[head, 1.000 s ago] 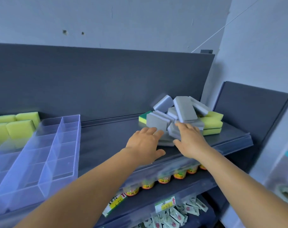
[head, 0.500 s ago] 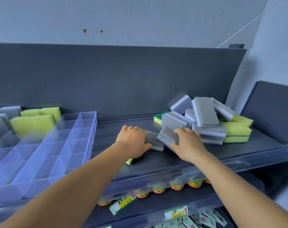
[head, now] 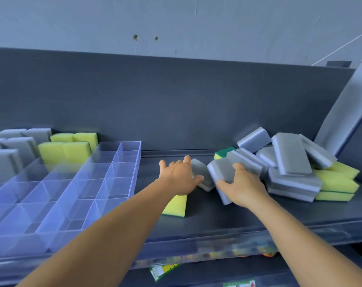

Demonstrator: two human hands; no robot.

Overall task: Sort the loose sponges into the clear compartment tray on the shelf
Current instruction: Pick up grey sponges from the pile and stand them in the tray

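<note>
Your right hand (head: 241, 188) is gripping a tilted grey sponge (head: 222, 175) — your left hand (head: 179, 177) is lying open, flat over a yellow sponge (head: 176, 205).

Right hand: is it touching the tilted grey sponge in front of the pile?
Touching. In the head view the right hand grips the tilted grey sponge: thumb curled over its lower end, fingers over its top face.
</note>
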